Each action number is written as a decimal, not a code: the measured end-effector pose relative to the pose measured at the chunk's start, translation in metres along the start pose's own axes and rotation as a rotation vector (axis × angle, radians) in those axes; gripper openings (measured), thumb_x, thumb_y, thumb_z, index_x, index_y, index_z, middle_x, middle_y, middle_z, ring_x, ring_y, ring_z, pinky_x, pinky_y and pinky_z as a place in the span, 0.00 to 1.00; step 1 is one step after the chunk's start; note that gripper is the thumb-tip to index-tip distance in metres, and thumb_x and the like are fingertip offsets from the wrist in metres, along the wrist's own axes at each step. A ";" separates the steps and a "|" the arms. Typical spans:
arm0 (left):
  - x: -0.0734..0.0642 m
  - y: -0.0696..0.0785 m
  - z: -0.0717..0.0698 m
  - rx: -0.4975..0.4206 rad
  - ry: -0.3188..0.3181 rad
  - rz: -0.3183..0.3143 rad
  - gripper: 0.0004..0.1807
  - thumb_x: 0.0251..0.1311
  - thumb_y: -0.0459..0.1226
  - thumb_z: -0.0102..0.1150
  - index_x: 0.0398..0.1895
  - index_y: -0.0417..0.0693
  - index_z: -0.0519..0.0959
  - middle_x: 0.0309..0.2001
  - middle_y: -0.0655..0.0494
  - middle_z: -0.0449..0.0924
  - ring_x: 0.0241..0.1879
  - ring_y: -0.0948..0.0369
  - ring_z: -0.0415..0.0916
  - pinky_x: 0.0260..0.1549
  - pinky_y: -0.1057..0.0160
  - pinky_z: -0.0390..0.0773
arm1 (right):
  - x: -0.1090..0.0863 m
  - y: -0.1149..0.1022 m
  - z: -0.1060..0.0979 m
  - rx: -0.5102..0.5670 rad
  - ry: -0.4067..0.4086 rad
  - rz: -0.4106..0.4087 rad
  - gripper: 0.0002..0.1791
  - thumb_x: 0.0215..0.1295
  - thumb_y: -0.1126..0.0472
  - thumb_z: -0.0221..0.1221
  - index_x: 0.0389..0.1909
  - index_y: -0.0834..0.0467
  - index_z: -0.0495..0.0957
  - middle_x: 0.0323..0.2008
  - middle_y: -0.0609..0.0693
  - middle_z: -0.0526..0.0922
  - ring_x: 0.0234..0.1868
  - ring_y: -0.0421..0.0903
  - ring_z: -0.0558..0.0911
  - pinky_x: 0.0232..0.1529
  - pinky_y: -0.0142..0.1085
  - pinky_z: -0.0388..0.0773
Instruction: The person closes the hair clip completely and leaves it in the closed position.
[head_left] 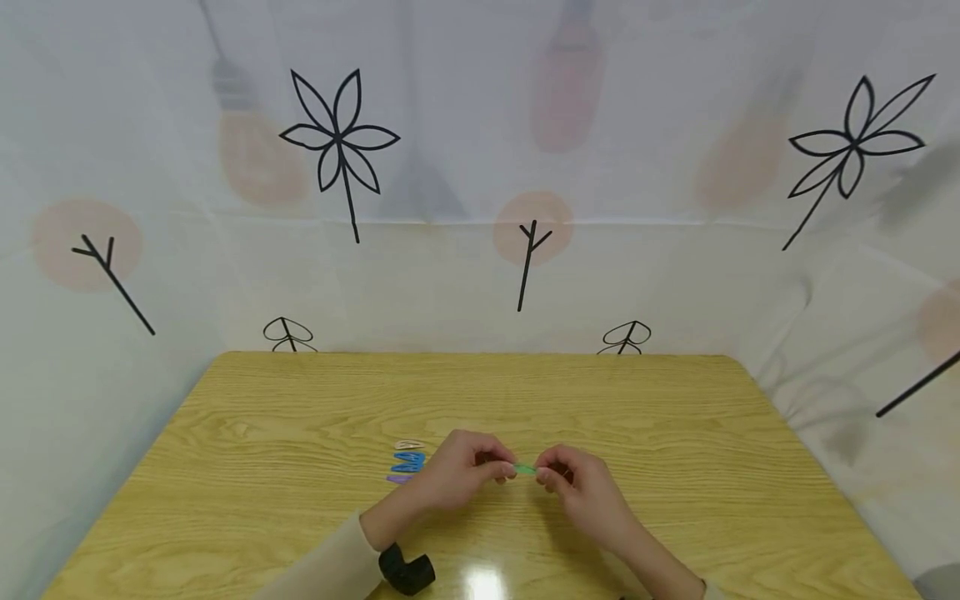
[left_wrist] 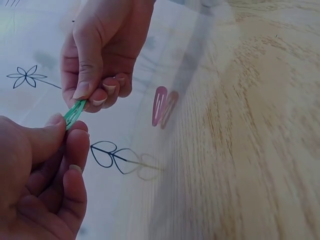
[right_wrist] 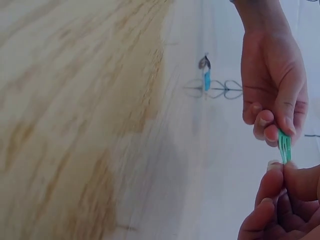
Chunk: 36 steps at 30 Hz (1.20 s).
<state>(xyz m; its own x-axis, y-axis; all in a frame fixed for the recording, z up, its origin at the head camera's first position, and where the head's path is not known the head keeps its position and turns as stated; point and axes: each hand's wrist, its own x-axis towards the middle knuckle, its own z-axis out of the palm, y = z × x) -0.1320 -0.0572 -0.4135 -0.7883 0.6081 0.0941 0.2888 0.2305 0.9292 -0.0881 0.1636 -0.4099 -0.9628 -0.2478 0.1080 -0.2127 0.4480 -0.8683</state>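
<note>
Between my two hands, over the middle of the table, is a green snap hair clip [head_left: 525,468]. My left hand [head_left: 459,473] pinches one end of it between thumb and forefinger. The opposite end is pinched by my right hand [head_left: 591,493] in the same way. Both fingertips cover the clip's ends, and its slotted middle shows in the right wrist view. Left of my left hand lie a beige hair clip [head_left: 408,444], blue hair clips [head_left: 408,457] and a purple hair clip [head_left: 397,478], partly hidden by that hand. A pink hair clip [left_wrist: 159,106] shows in the left wrist view.
The wood-grain table [head_left: 637,400] reaches back to a white cloth wall [head_left: 450,275] printed with plants, with more cloth at both sides. A black curved piece [head_left: 407,571] sits at my left wrist. Light glares off the tabletop near the front.
</note>
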 end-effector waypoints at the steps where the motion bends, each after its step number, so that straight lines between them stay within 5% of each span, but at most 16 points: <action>1: 0.000 0.000 0.000 0.002 -0.003 0.004 0.05 0.68 0.35 0.61 0.38 0.47 0.86 0.33 0.52 0.85 0.34 0.51 0.82 0.32 0.60 0.81 | 0.000 -0.001 0.000 0.007 -0.004 0.005 0.03 0.69 0.67 0.60 0.36 0.64 0.79 0.30 0.53 0.80 0.31 0.45 0.78 0.31 0.33 0.76; 14: -0.006 -0.004 -0.002 -0.045 -0.004 -0.013 0.05 0.67 0.33 0.61 0.37 0.46 0.86 0.32 0.51 0.85 0.32 0.52 0.81 0.31 0.55 0.81 | -0.002 -0.001 0.004 0.013 -0.052 0.016 0.04 0.69 0.65 0.61 0.35 0.62 0.80 0.29 0.52 0.80 0.28 0.44 0.76 0.26 0.32 0.73; 21: -0.016 -0.016 -0.010 0.060 -0.009 0.010 0.05 0.68 0.38 0.62 0.37 0.53 0.87 0.32 0.59 0.84 0.30 0.62 0.78 0.29 0.65 0.76 | 0.000 0.001 0.012 0.000 -0.128 0.001 0.05 0.68 0.63 0.62 0.36 0.62 0.82 0.29 0.50 0.82 0.26 0.39 0.75 0.27 0.33 0.75; 36: -0.049 -0.029 -0.026 0.158 -0.016 -0.016 0.02 0.62 0.39 0.69 0.31 0.56 0.87 0.29 0.68 0.84 0.29 0.69 0.79 0.29 0.67 0.77 | 0.001 0.003 0.046 0.033 -0.333 -0.006 0.03 0.68 0.62 0.62 0.35 0.56 0.83 0.30 0.43 0.82 0.30 0.37 0.77 0.33 0.30 0.75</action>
<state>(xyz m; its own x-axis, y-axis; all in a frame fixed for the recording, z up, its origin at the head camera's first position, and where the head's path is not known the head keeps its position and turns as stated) -0.1159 -0.1139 -0.4354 -0.7849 0.6153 0.0724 0.3588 0.3563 0.8627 -0.0825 0.1251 -0.4343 -0.8529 -0.5200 -0.0461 -0.2075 0.4187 -0.8841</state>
